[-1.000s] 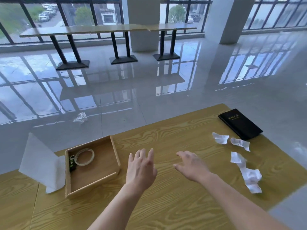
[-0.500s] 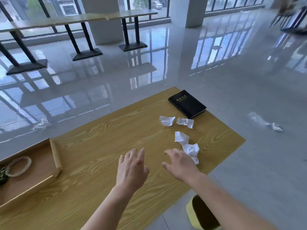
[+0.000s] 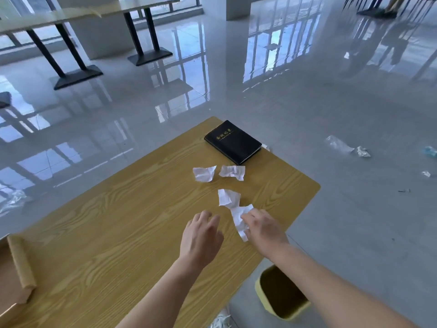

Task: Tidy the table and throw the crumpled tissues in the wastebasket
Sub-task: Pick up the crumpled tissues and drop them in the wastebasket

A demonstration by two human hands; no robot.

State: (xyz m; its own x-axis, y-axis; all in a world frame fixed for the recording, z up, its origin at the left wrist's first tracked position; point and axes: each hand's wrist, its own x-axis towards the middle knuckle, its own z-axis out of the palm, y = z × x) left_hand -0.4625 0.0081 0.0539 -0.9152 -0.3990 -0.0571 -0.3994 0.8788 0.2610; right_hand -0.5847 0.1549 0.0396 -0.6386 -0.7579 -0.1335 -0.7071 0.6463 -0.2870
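Several crumpled white tissues lie on the wooden table (image 3: 118, 221). Two sit side by side near the far end, one tissue (image 3: 204, 173) left of the other tissue (image 3: 232, 172). A third tissue (image 3: 228, 197) lies closer. My right hand (image 3: 262, 229) rests on the nearest tissue (image 3: 240, 220), fingertips touching its right side; a closed grip is not visible. My left hand (image 3: 201, 235) hovers just left of it, fingers apart, holding nothing. A yellow wastebasket (image 3: 282, 294) stands on the floor under my right forearm, beside the table's right edge.
A black notebook (image 3: 233, 142) lies at the table's far corner. A wooden tray (image 3: 20, 263) sits at the left edge. Scraps of plastic (image 3: 340, 145) and litter lie on the glossy floor to the right. Long tables (image 3: 71, 15) stand far behind.
The view has swung right and down, bringing the wastebasket into sight. Both hands moved forward to the tissues; my right hand now touches the nearest one.
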